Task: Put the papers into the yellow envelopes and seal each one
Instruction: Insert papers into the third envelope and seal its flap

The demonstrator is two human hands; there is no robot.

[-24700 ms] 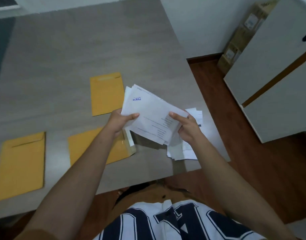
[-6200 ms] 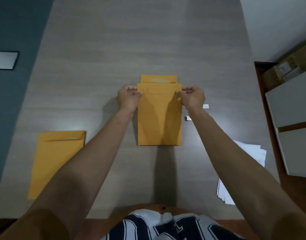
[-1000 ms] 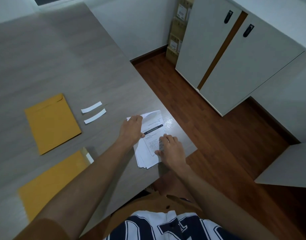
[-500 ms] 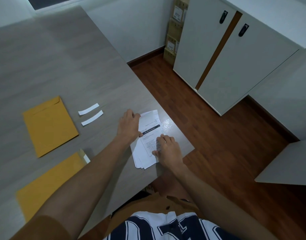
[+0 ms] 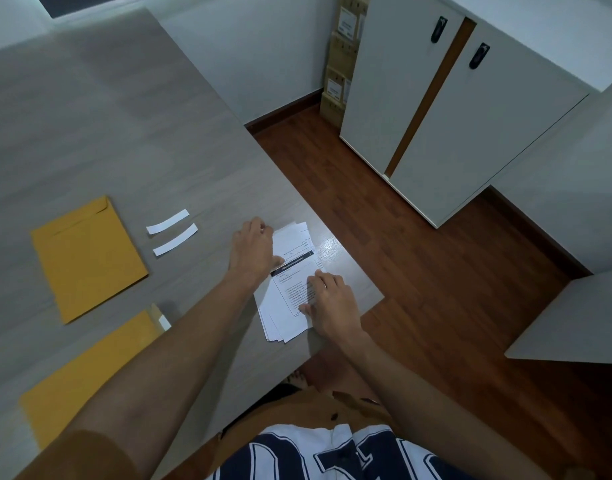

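white papers [image 5: 287, 303] under both flat hands

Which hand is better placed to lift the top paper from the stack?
Probably the left hand: its fingers curl at the paper stack far edge, while the right hand presses flat on top.

Bare table [image 5: 100, 109] beyond – two envelopes [image 5: 86, 258], paper strips [image 5: 173, 232] crowd the left side

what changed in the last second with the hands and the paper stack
The left hand flattened onto the stack of papers, pressing down the top sheet's lifted corner. The right hand stayed on the stack's near end. The two yellow envelopes and two white strips stayed put.
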